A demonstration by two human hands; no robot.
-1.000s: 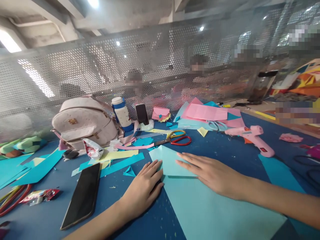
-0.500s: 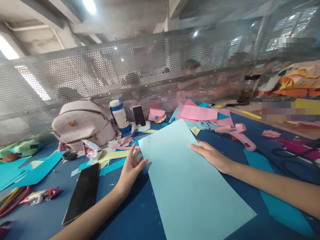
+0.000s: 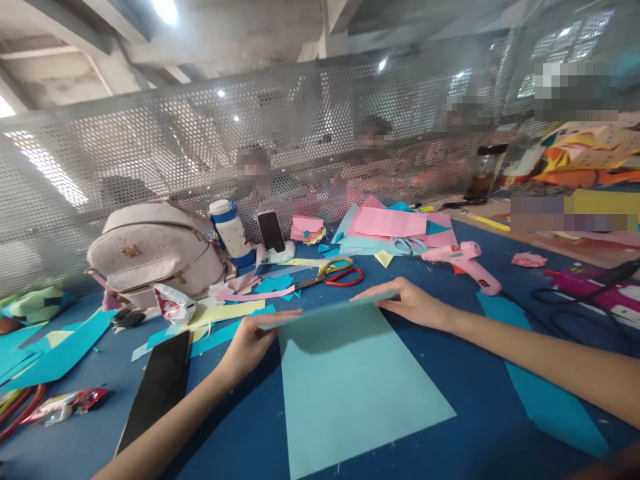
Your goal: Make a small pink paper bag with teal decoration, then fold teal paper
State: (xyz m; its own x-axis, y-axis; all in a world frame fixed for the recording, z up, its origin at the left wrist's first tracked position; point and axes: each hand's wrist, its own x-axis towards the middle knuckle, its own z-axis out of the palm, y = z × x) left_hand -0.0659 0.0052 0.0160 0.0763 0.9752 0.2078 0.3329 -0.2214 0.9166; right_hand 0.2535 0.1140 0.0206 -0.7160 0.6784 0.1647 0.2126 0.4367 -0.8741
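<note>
A light blue sheet of paper (image 3: pixel 360 387) lies over the blue table, its far edge raised and bent toward me. My left hand (image 3: pixel 253 343) grips the far left corner between thumb and fingers. At the far right corner, my right hand (image 3: pixel 407 303) pinches the same sheet, fingers on top. Just beyond the paper are scissors (image 3: pixel 340 272) with yellow and red handles, lying among blue scraps. A black tablet-like device (image 3: pixel 156 390) rests left of my left hand, partly covered by my forearm.
Behind stand a pale backpack (image 3: pixel 155 250), a white and blue bottle (image 3: pixel 231 232) and a phone (image 3: pixel 271 231). Pink paper (image 3: pixel 390 223) and a pink glue gun (image 3: pixel 467 261) lie at the right. A perforated metal screen (image 3: pixel 310 133) runs across the back.
My left hand, open beside the sheet before, now holds its corner. The paper's far edge has lifted and folded toward me, uncovering the scissors. The view has shifted slightly.
</note>
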